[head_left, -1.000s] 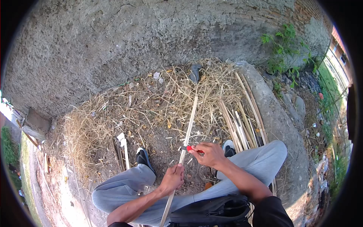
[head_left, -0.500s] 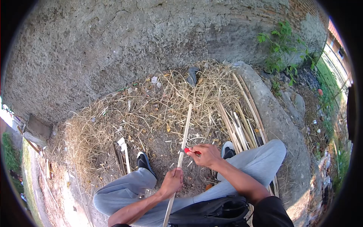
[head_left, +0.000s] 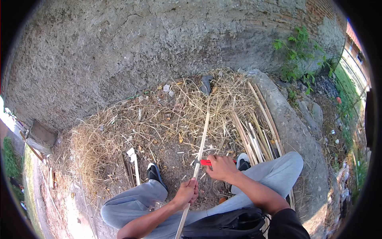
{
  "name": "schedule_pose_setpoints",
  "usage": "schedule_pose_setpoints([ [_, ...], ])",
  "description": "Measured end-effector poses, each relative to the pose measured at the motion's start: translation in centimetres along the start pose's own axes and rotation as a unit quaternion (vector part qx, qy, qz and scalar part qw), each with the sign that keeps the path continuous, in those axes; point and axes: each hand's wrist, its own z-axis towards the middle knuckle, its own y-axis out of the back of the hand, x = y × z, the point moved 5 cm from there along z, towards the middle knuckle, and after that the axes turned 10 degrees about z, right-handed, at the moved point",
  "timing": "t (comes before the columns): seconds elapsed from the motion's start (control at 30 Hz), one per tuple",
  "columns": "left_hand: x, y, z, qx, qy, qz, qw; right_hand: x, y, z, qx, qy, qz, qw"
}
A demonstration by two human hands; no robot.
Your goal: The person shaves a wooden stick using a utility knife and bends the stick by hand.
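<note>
Right hand (head_left: 222,168) grips red-handled tool (head_left: 205,162), more red showing than before; left hand (head_left: 186,192) clasps wooden strip (head_left: 203,137).

Left hand (head_left: 184,193) gripping pale strip (head_left: 203,139), right hand (head_left: 223,167) holding red-handled tool (head_left: 205,162)

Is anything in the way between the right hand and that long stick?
Just the red tool held in the right hand, its grey end at the long stick; nothing else visible blocks the way.
</note>
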Motion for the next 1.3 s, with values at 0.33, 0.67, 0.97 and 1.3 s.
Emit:
schedule_pose_setpoints([
  [0.33,-1.0,0.0,1.1,0.023,-0.017,-0.019,0.999,-0.6,-0.4,2.5,-0.033,0.03,-0.206,0.978],
  [0.67,-2.3,0.4,0.6,0.004,-0.047,-0.049,0.998,0.2,0.5,5.3,0.067,-0.066,-0.163,0.982],
  [0.97,-2.3,0.9,1.7,0.029,-0.032,-0.102,0.994,-2.1,-2.2,7.4,0.032,-0.015,-0.21,0.977],
  [1.3,-1.3,0.3,1.6,0.039,-0.003,-0.11,0.993,-5.1,-2.3,9.7,0.038,-0.087,-0.246,0.965],
])
